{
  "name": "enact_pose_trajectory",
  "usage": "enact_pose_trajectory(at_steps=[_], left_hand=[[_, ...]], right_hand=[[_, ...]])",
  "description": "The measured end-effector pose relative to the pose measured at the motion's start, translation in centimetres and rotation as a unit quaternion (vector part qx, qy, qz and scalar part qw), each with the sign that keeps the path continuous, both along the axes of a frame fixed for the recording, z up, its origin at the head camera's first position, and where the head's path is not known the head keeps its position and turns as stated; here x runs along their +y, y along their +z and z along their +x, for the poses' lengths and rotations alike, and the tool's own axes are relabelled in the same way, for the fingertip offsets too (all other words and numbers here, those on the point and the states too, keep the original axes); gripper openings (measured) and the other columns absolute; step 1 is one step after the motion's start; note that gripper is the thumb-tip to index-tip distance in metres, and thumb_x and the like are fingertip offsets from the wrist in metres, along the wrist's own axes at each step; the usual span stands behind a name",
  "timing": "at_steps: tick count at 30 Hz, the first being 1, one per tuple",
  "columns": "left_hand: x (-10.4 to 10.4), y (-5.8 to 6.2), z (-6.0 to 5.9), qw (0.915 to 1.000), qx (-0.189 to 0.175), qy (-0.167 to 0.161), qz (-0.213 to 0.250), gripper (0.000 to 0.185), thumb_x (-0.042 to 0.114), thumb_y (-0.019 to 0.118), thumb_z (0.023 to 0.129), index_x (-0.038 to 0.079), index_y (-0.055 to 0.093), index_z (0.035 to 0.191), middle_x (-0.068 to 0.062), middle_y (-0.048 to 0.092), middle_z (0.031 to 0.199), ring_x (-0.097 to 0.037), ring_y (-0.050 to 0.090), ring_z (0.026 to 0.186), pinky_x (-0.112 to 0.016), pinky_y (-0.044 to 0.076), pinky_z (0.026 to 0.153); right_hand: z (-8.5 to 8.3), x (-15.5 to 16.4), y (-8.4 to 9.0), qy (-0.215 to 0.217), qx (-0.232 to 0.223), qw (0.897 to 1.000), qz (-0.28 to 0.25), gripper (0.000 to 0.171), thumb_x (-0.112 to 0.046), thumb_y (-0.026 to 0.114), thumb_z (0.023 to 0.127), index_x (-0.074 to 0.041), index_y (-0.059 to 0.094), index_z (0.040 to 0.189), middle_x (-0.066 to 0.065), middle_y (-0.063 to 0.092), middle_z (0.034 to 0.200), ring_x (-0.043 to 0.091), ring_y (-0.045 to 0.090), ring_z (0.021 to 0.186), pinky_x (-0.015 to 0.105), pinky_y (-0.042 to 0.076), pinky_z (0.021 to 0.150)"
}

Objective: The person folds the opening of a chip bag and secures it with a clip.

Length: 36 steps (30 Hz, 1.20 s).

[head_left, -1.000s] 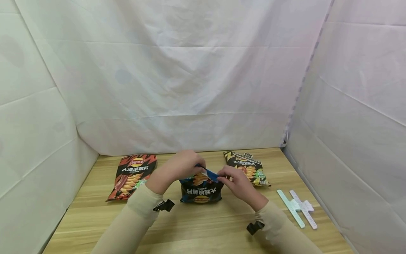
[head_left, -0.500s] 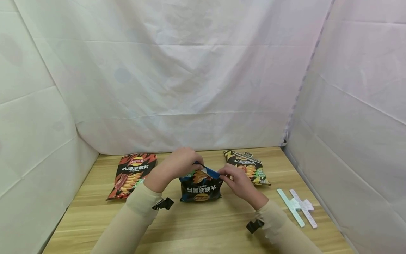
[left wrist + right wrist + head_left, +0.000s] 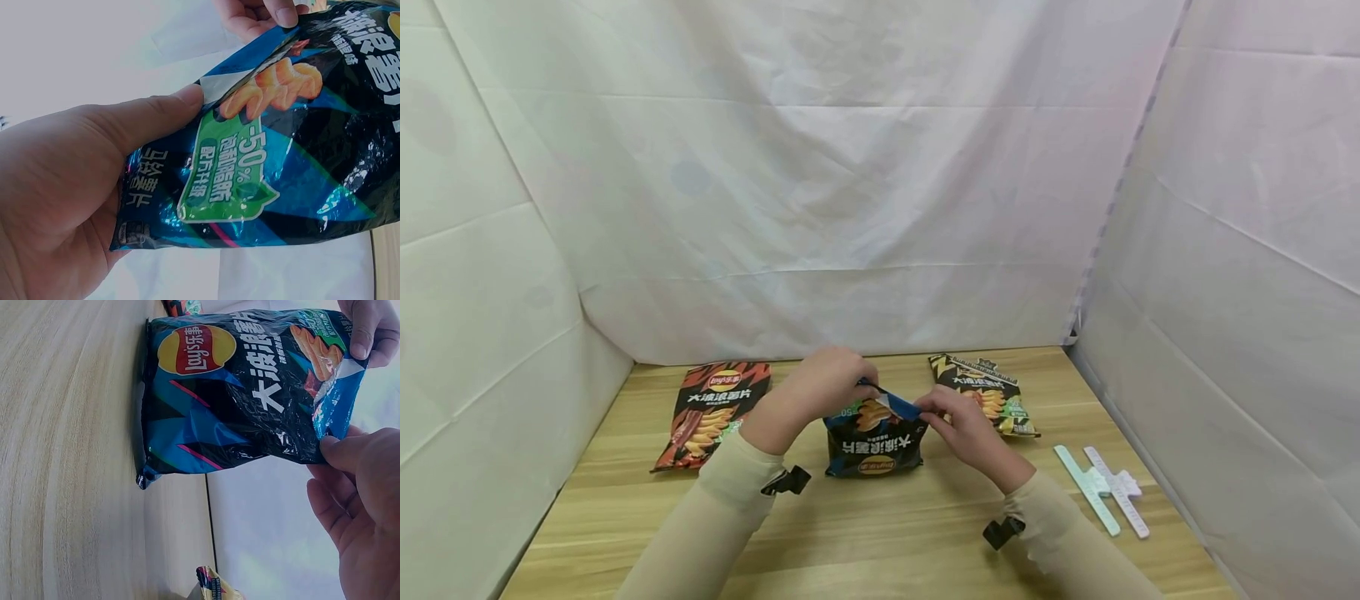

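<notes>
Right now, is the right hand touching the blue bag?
Touching. The right wrist view shows the thumb of the right hand on a top corner of the blue bag, no gap between.

1. Head view: bright, even light; the white cloth (image 3: 880,192) looks pale up top; tiny print in the middle is fuzzy.
2. Left wrist view: upper left is washed out; shiny spots dot the bag (image 3: 300,144) at lower right.
3. Right wrist view: table (image 3: 75,456) dull at left; soft shadow beside the bag.
</notes>
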<state>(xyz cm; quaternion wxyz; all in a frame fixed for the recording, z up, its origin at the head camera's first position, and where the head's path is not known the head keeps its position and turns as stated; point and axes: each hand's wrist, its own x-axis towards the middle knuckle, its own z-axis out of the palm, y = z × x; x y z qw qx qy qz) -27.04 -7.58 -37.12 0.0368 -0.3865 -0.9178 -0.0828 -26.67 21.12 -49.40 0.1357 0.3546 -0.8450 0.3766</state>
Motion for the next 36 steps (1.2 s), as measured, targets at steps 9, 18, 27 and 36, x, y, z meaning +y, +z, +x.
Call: enact_pose_trajectory(at_steps=[9, 18, 27, 36], left_hand=[[-0.3, -0.1, 0.0, 0.9998, 0.017, 0.000, 0.010, 0.010, 0.031, 0.082, 0.103, 0.022, 0.086, 0.102, 0.009, 0.079, 0.093, -0.009, 0.069, 0.078, -0.034, 0.059, 0.074], [-0.2, -0.3, -0.1, 0.9997, 0.023, 0.000, 0.001, 0.011, 0.032, 0.081, 0.104, 0.023, 0.086, 0.103, 0.010, 0.079, 0.093, -0.008, 0.069, 0.077, -0.033, 0.059, 0.073], [-0.1, -0.6, 0.0, 0.9996, 0.026, -0.004, 0.007, 0.009, 0.030, 0.081, 0.105, 0.023, 0.086, 0.106, 0.009, 0.080, 0.097, -0.008, 0.070, 0.079, -0.033, 0.060, 0.074], [-0.3, -0.7, 0.3, 0.9997, 0.020, -0.006, 0.013, 0.009, 0.029, 0.082, 0.104, 0.022, 0.086, 0.106, 0.008, 0.080, 0.098, -0.009, 0.071, 0.082, -0.033, 0.060, 0.076]], right_hand=[[0.0, 0.2, 0.2, -0.007, -0.015, 1.000, -0.009, 0.026, 0.004, 0.078, 0.099, -0.014, 0.083, 0.117, -0.005, 0.078, 0.109, 0.014, 0.075, 0.096, 0.033, 0.062, 0.080], [0.2, 0.1, 0.2, -0.018, -0.010, 1.000, -0.010, 0.024, 0.004, 0.080, 0.099, -0.013, 0.083, 0.116, -0.005, 0.078, 0.109, 0.014, 0.074, 0.091, 0.031, 0.059, 0.074], [1.6, 2.3, 0.7, -0.068, 0.033, 0.997, 0.032, 0.020, -0.005, 0.082, 0.101, -0.012, 0.079, 0.120, -0.001, 0.073, 0.107, 0.011, 0.072, 0.091, 0.035, 0.062, 0.073], [3.0, 8.0, 2.0, -0.146, -0.034, 0.983, 0.102, 0.012, -0.004, 0.083, 0.099, -0.007, 0.080, 0.111, -0.005, 0.071, 0.098, 0.011, 0.068, 0.087, 0.037, 0.060, 0.076]])
